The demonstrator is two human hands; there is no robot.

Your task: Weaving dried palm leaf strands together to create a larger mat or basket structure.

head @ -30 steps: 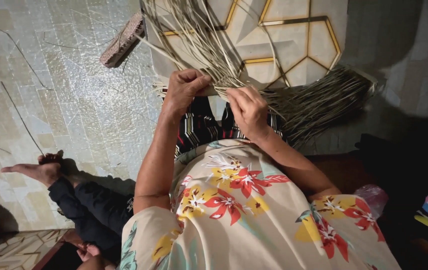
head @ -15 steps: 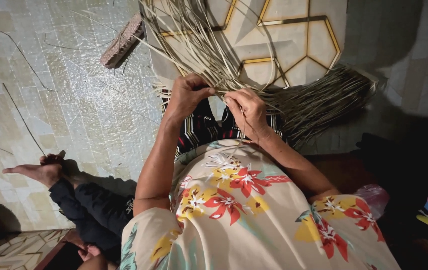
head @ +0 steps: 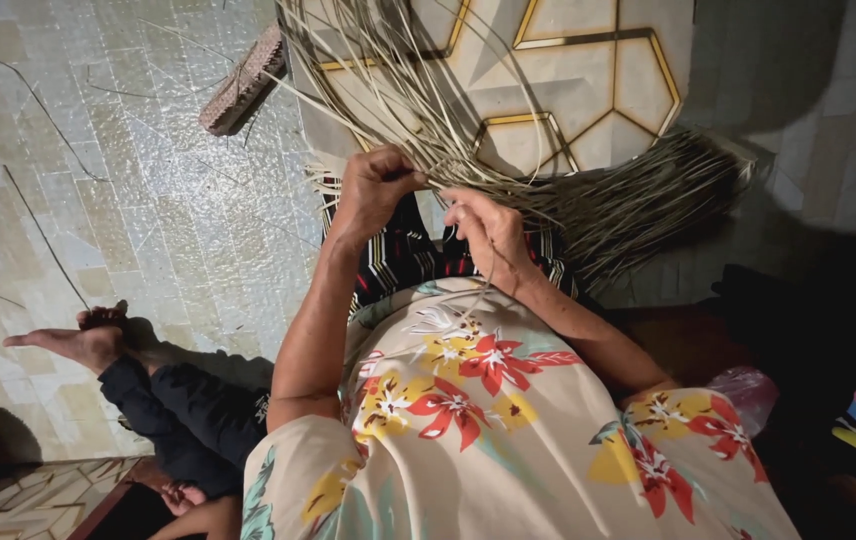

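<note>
Dried, straw-coloured strands (head: 418, 90) fan up and away from the person's lap, and both bare hands work at the place where they gather into a woven edge (head: 348, 185). The left hand (head: 373, 190) is closed, thumb and fingers pinched together on a few strands just above the weave. The right hand (head: 488, 235) sits just beside it, fingertips clamped on other strands, with 1 thin piece trailing down over the flowered shirt (head: 488, 400). A darker sheaf of loose strands (head: 638, 195) spreads to the right, against the pale panel with gold hexagon lines (head: 588, 70).

By the look of it, the step in hand is plaiting: 1 strand is being crossed over its neighbours at the working edge. The next move would call for keeping the left pinch tight so the weave does not slacken while the right hand leads its strand across and pulls it snug.

Off to the left, another person's bare foot (head: 68, 340) rests on the shiny tiled floor (head: 148, 200), and a woven block (head: 243, 80) lies near the strands.
</note>
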